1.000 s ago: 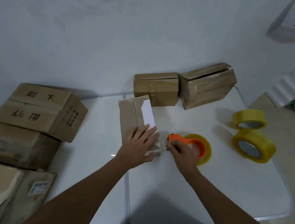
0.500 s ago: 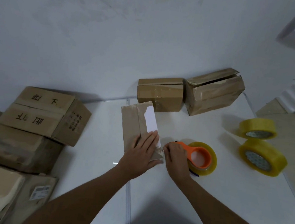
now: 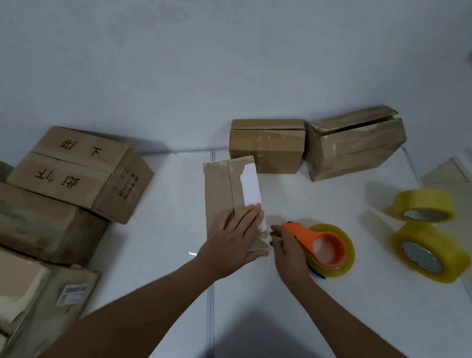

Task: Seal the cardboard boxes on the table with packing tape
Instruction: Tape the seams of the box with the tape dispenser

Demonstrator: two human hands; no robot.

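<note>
A narrow cardboard box (image 3: pixel 222 189) with a white label lies lengthwise in the middle of the white table (image 3: pixel 331 315). My left hand (image 3: pixel 235 241) presses flat on its near end, fingers spread. Just right of that end, my right hand (image 3: pixel 288 249) grips the orange tape dispenser (image 3: pixel 326 244), which carries a clear tape roll lying on the table. The dispenser's tip touches the box's near right corner. Two other cardboard boxes stand by the wall: one closed (image 3: pixel 266 144), one with its top flap ajar (image 3: pixel 357 143).
Two yellowish tape rolls (image 3: pixel 423 205) (image 3: pixel 431 253) lie at the table's right side. A stack of larger cardboard boxes (image 3: pixel 73 170) fills the left side. The wall runs close behind the table. The table's right edge drops to the floor.
My right hand has brought the dispenser leftwards until its tip meets the box's near right corner. My left hand stays pressed on the box. The camera has shifted slightly.
</note>
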